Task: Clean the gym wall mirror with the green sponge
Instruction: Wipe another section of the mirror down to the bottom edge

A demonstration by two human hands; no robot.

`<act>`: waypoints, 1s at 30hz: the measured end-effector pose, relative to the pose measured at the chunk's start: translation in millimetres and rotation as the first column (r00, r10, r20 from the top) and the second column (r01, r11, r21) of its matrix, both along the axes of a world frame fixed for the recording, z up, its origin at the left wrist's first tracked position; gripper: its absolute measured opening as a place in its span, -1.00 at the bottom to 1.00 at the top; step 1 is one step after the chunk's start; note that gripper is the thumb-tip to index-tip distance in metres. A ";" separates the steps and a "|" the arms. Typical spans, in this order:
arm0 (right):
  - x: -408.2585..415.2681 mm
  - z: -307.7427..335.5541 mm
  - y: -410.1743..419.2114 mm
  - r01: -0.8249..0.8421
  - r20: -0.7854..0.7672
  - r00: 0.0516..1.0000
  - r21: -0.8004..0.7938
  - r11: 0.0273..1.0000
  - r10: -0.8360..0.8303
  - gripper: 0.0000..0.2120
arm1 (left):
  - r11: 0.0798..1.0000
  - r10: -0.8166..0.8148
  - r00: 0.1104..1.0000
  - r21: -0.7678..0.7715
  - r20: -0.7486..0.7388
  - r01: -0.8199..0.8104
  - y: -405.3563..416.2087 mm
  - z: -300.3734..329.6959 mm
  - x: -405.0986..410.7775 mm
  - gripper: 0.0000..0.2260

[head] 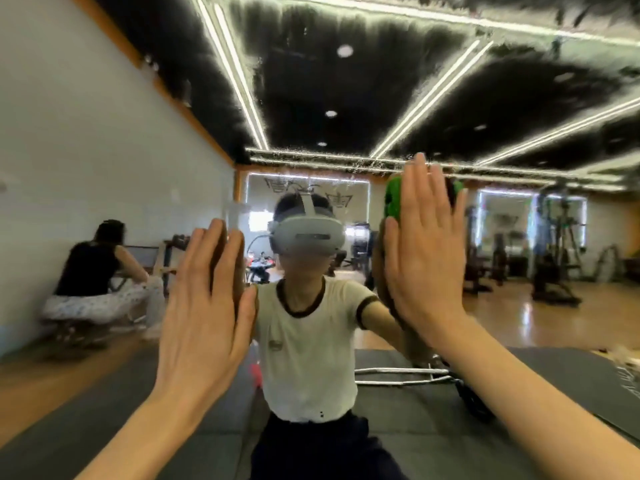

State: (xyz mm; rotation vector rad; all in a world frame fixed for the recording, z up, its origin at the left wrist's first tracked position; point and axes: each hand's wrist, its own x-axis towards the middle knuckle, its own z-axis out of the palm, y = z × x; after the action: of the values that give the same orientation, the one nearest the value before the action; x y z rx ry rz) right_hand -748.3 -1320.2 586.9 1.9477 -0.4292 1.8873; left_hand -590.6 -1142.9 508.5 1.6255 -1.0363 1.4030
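The wall mirror (346, 98) fills the whole view, with foamy streaks smeared across its upper part. My right hand (420, 251) lies flat with fingers straight, pressing the green sponge (393, 199) against the glass; only the sponge's green edge shows past my fingers at the upper left. My left hand (204, 303) is flat on the mirror at the left, fingers together and pointing up, with nothing under it. Between my hands the glass reflects a person in a white shirt wearing a headset.
The reflection shows a gym room: a person crouching by the white wall (97, 271) at the left, exercise machines (554, 258) at the right, dark floor mats (519, 375) and a metal frame (398, 375) low down.
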 end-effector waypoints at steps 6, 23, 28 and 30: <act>-4.5 12.4 -3.7 -0.004 -0.316 0.943 -0.336 0.942 -0.108 -0.46 | 1.000 0.002 0.998 -0.017 0.064 -0.001 -1.6 1.8 6.1 -0.46; 2.5 22.2 12.3 -0.120 -0.230 0.970 -0.181 0.976 0.076 -0.51 | 0.999 0.018 0.996 -0.027 0.087 -0.016 -2.0 2.2 6.9 -0.46; -42.0 17.1 -35.0 -0.040 0.247 0.969 0.279 0.959 -0.031 -0.47 | 0.999 0.011 0.996 -0.033 0.087 -0.009 -5.1 -0.2 10.0 -0.45; -10.1 30.4 -2.4 -0.013 0.269 0.962 0.220 0.975 -0.048 -0.48 | 0.999 0.017 0.996 -0.033 0.091 -0.014 -6.3 -1.4 11.0 -0.44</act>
State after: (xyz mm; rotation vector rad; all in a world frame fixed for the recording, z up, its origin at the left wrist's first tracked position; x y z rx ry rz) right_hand -758.4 -1322.5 617.3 1.8082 -0.7637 2.1869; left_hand -579.6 -1149.2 507.1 1.5621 -1.0496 1.5091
